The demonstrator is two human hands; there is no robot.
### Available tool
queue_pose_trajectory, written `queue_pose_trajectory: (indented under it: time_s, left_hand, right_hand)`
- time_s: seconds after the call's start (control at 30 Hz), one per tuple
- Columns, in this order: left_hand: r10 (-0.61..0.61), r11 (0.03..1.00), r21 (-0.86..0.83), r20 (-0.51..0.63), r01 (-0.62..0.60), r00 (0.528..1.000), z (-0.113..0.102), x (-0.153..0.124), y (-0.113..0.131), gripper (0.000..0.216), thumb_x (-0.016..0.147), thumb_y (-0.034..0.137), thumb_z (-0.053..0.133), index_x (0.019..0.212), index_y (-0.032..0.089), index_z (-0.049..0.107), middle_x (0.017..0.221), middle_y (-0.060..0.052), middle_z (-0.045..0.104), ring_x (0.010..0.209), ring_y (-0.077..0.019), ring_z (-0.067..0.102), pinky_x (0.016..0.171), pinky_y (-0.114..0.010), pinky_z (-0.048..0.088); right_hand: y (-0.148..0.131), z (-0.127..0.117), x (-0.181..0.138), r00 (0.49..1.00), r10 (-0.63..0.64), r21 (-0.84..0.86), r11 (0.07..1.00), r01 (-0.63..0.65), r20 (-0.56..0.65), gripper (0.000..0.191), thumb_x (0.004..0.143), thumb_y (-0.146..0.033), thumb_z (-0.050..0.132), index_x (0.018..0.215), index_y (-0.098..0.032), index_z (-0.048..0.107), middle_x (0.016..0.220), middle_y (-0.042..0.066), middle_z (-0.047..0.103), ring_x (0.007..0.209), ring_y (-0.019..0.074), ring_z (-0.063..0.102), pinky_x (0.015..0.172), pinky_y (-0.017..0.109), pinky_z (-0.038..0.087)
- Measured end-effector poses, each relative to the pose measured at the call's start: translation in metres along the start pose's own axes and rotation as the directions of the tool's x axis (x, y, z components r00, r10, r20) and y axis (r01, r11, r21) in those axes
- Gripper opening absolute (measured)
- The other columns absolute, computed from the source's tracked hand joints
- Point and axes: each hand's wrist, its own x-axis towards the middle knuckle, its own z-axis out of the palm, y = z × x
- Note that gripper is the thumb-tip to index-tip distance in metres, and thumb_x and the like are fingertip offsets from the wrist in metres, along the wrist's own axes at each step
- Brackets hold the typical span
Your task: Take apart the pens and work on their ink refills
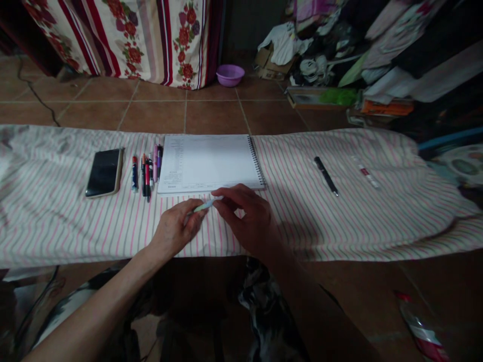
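Both my hands meet over a striped cloth [339, 221], just in front of a spiral notebook [211, 162] lying open with printed lines on its page. My left hand [177, 229] and my right hand [249, 218] each pinch one end of a pale green pen [206, 205], fingers closed round it. The pen lies nearly level between them, a little above the cloth.
Left of the notebook lie a row of several pens [147, 171] and a dark phone [104, 172]. To the right lie a black pen [326, 176] and a white pen [365, 172]. Beyond are tiled floor, a purple bowl [230, 74], a floral cloth [151, 35] and piled clutter [339, 55].
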Motion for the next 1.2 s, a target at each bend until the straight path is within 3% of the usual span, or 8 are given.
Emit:
queue_pose_trajectory:
  time_s: [0.63, 0.97, 1.2]
  left_hand:
    - [0.066, 0.991, -0.117, -0.02, -0.067, 0.998, 0.012, -0.003, 0.005, 0.023, 0.086, 0.027, 0.045, 0.103, 0.017, 0.056, 0.098, -0.006, 0.066, 0.092, -0.0168, 0.061, 0.08, -0.03, 0.049]
    - [0.074, 0.982, -0.173, -0.022, -0.077, 0.997, 0.016, -0.004, 0.006, 0.021, 0.087, 0.025, 0.044, 0.103, 0.02, 0.057, 0.093, -0.004, 0.066, 0.087, -0.0154, 0.061, 0.077, -0.028, 0.05]
    - [0.055, 0.977, -0.206, -0.038, -0.061, 0.998, 0.013, -0.007, 0.005, 0.02, 0.087, 0.025, 0.044, 0.099, 0.019, 0.059, 0.09, -0.004, 0.066, 0.083, -0.015, 0.062, 0.075, -0.027, 0.05]
  right_hand:
    - [-0.012, -0.007, -0.004, 0.999, -0.05, -0.072, 0.996, 0.05, 0.013, 0.018, 0.083, -0.018, 0.051, 0.098, -0.017, 0.06, 0.082, 0.004, 0.061, 0.073, 0.0118, 0.059, 0.068, 0.025, 0.05]
    - [-0.008, -0.008, -0.005, 0.995, -0.098, -0.146, 0.985, 0.097, 0.002, 0.015, 0.082, -0.02, 0.055, 0.092, -0.02, 0.065, 0.083, 0.005, 0.064, 0.077, 0.0138, 0.062, 0.072, 0.025, 0.052]
    - [-0.012, -0.009, -0.008, 0.992, -0.089, -0.108, 0.989, 0.098, 0.088, 0.024, 0.086, -0.019, 0.046, 0.105, -0.02, 0.06, 0.089, 0.006, 0.064, 0.083, 0.0138, 0.062, 0.073, 0.026, 0.052]
